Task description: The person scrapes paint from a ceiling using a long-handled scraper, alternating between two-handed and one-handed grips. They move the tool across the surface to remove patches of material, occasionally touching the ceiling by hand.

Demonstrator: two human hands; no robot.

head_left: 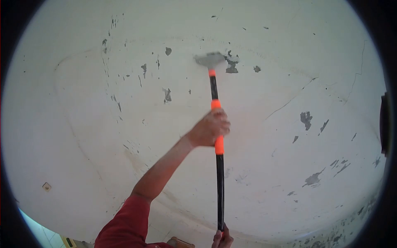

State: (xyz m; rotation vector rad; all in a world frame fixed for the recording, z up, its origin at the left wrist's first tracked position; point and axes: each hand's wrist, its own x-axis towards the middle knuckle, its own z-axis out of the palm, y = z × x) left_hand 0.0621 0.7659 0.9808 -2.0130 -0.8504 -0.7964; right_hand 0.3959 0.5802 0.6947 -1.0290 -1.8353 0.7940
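Observation:
A long-handled scraper (pixel 220 186) runs upright through the middle of the view, with a black pole and orange grip sections. Its wide grey blade (pixel 210 61) meets the pale wall high up, just left of a dark patch of missing paint (pixel 232 65); the blade looks slightly blurred. My left hand (pixel 210 127) is closed around the orange grip partway up, the arm stretched out in a red sleeve. Low down, at the bottom edge of the view, my right hand (pixel 223 239) wraps the lower end of the black pole. Part of that hand is cut off by the frame.
Flaked patches and thin cracks mark the wall (pixel 256 157) on both sides. A socket or switch plate (pixel 46 187) sits at lower left. At the right edge is a dark object (pixel 384 124), and a brown item (pixel 180 242) shows at the bottom.

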